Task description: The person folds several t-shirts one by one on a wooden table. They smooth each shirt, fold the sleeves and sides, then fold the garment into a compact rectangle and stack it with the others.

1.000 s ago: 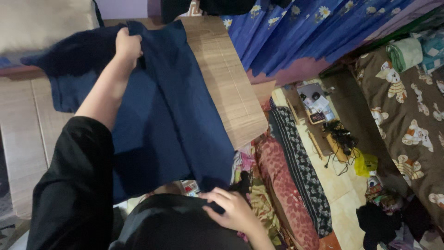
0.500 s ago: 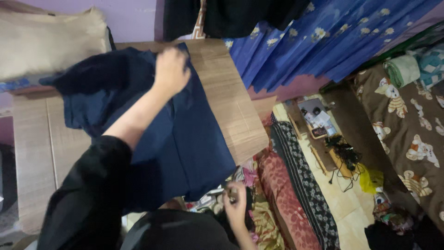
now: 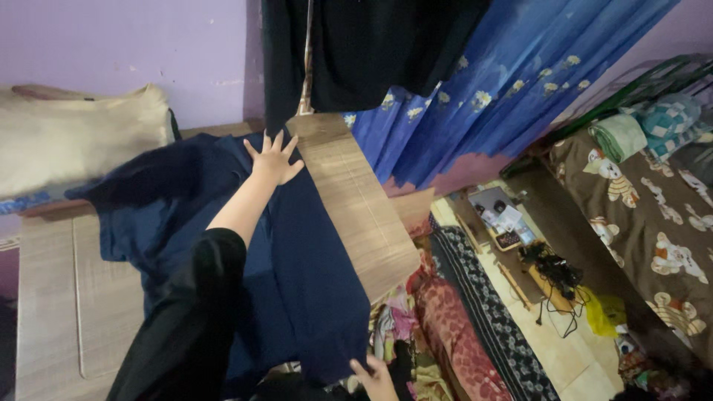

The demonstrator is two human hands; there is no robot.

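The person wears a black top with a loose sleeve (image 3: 189,312) that ends partway down the left forearm. Both hands are bare, the left hand (image 3: 273,160) without rings or watch. The right hand (image 3: 375,379) shows only partly at the bottom edge.

The right hand (image 3: 377,380) is cut off by the bottom edge. Below it, the blue cloth's (image 3: 297,245) lower hem is hidden.

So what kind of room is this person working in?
Most likely a small bedroom in a home: a bed with a teddy-bear sheet, a blue flowered curtain, and a navy garment spread over a wooden cabinet top under the left hand.
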